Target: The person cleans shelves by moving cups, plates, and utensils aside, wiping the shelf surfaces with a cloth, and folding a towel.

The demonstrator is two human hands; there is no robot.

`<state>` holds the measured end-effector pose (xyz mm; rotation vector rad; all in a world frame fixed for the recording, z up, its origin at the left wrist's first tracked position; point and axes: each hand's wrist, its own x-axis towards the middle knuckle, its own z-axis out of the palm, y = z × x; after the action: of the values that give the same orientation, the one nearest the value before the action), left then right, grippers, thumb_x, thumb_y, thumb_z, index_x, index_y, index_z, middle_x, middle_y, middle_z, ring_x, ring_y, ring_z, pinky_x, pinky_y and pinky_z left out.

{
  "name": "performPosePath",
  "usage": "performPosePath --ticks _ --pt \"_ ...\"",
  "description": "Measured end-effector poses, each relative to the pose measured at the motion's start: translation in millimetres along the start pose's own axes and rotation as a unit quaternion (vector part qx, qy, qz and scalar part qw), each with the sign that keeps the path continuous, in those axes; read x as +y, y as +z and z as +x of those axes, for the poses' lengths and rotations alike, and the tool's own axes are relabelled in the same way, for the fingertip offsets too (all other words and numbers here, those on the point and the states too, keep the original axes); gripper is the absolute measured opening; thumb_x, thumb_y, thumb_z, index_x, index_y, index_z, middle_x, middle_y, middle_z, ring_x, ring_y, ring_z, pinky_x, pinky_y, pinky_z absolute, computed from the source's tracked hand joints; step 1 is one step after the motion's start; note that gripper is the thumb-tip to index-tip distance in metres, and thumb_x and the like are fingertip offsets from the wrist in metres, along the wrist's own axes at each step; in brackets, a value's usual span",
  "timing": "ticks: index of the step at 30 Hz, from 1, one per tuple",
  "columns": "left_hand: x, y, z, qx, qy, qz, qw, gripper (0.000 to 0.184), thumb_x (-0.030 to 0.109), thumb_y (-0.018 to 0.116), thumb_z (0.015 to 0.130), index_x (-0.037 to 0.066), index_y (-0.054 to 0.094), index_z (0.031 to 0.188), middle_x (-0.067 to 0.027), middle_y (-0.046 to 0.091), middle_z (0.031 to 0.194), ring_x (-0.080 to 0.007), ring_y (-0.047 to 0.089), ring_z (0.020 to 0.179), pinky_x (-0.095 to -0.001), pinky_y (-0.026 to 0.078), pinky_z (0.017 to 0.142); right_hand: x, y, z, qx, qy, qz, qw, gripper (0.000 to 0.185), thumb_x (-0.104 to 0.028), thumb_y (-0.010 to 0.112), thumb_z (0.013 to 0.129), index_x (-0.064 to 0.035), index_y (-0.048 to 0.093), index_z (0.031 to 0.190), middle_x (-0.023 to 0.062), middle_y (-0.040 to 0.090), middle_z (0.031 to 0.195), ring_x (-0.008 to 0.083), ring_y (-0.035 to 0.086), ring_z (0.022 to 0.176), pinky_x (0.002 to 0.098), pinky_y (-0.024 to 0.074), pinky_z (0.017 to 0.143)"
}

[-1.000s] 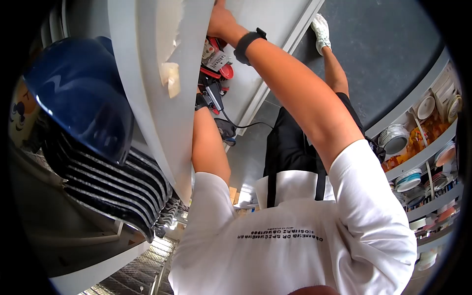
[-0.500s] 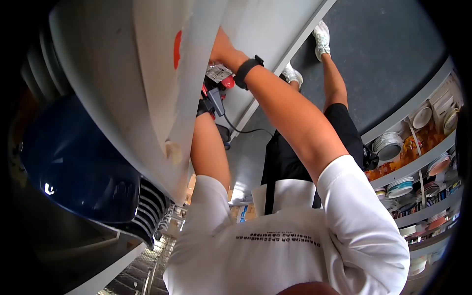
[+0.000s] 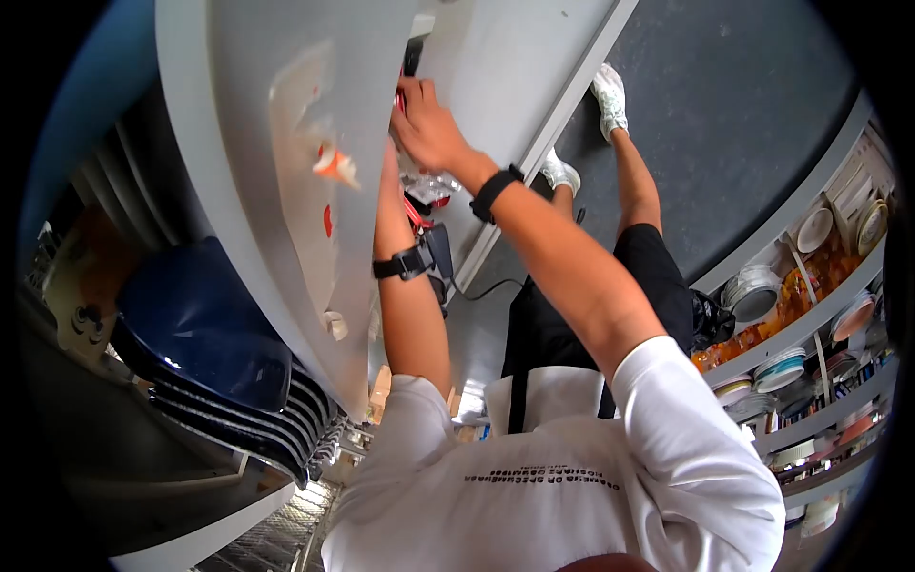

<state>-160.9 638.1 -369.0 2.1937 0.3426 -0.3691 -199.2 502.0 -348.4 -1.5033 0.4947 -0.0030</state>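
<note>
My right hand reaches to the edge of a pale panel, its fingers bent against a red item that is mostly hidden. My left forearm runs up along the same edge, with a black wristband on it; the left fingers are out of sight behind the panel and my right hand. Just below the right hand lies shiny clear packaging with red and black parts. Beside the left wristband is a dark grey block, with a black cable nearby.
A stack of dark blue chairs stands at the left. On the right, a curved shelf holds rolls, tubs and orange packets. A white board borders the grey floor, where white shoes show.
The view has shifted. My right hand shows more fully now, with bent fingers beside the panel. My left wristband, the packaging and the grey block appear lower in view.
</note>
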Motion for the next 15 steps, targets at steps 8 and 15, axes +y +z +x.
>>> performPosePath --ticks 8,15 --pt "59 -7 -54 -0.044 -0.089 -0.107 0.989 0.054 0.021 0.049 0.087 0.003 0.038 0.136 -0.0158 0.048 0.133 -0.0271 0.048 0.122 -0.0353 0.037 0.103 -3 11 -38 -0.006 0.027 0.022 0.999 0.035 -0.033 0.047 0.101 -0.0097 0.045 0.127 0.0171 0.047 0.118 0.0403 0.058 0.097 0.0474 0.0499 0.080" --pt "22 -8 -66 -0.059 0.008 -0.086 0.994 0.055 0.015 0.054 0.086 -0.005 0.039 0.134 -0.0197 0.053 0.127 -0.0278 0.053 0.113 -0.0369 0.043 0.098 0 24 -75 0.149 0.052 0.041 0.987 0.030 -0.022 0.055 0.098 -0.0117 0.045 0.124 0.0266 0.045 0.117 0.0523 0.056 0.086 0.0585 0.0483 0.075"
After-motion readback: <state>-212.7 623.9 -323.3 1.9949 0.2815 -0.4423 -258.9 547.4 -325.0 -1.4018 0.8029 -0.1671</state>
